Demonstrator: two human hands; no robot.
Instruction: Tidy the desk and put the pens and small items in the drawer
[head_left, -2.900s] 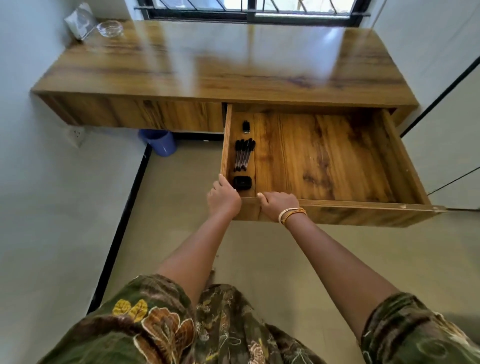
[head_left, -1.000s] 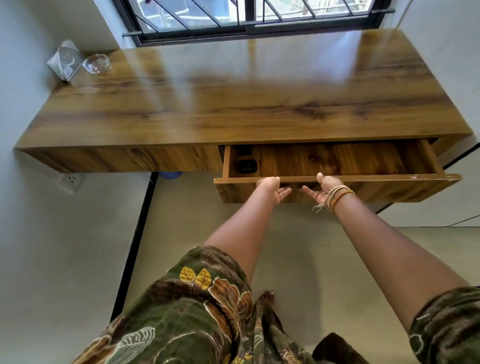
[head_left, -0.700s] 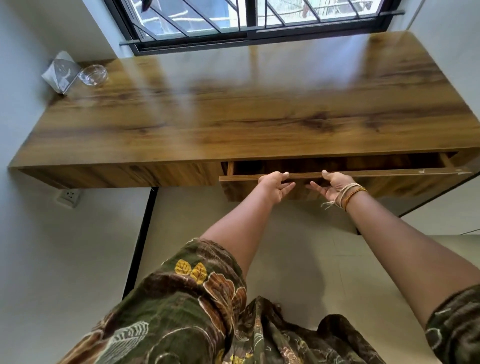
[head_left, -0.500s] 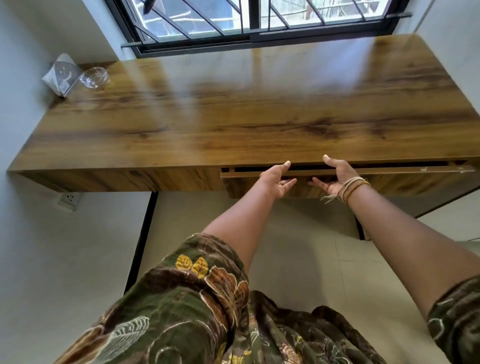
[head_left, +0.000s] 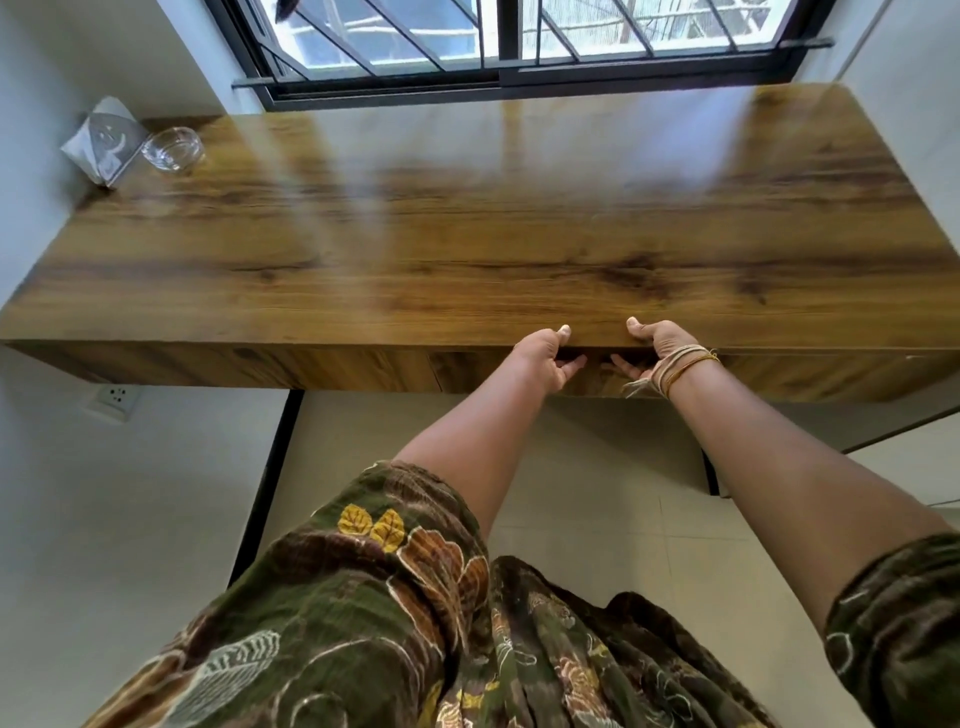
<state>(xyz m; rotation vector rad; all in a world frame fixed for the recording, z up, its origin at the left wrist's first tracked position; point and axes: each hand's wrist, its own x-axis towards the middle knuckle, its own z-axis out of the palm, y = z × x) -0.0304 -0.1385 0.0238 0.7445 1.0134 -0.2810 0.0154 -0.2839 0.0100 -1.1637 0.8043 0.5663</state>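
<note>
I see the wood-grain desk (head_left: 467, 249) under the window, and its drawer (head_left: 779, 371) looks pushed in flush with the front, its contents hidden.

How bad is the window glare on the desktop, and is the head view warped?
Head view: pale window glare streaks across the far half of the desktop, washing out the grain; the near edge reads clearly. Wide-angle warp splays the desk ends outward. Both hands look sharp; the glass bowl is clear.
</note>
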